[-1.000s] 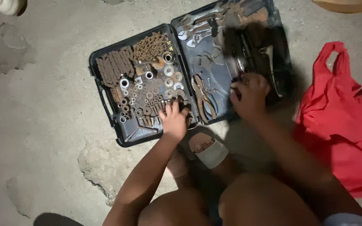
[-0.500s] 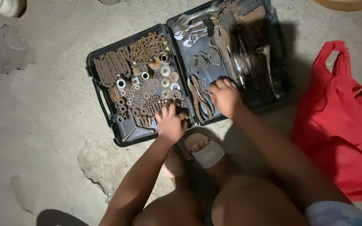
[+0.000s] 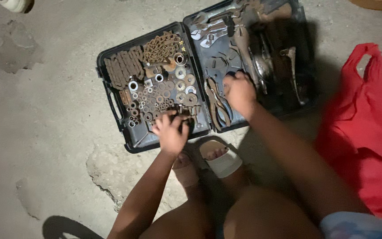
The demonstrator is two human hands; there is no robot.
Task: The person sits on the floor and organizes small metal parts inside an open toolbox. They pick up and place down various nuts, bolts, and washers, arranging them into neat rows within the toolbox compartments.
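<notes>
Right hand [image 3: 240, 94] now farther left, beside pliers [image 3: 217, 102]

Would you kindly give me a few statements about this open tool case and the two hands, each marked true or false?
1. The tool case lies open on a concrete floor. True.
2. The left hand rests in the half holding rusty nuts and washers. True.
3. The right hand is lifting the red bag. False: it is in the half with the larger tools, beside the pliers; the bag lies untouched on the floor.
4. The rusty chain hangs from the left hand. False: it lies coiled in the case's far corner.
5. The person wears pale sandals. True.
</notes>
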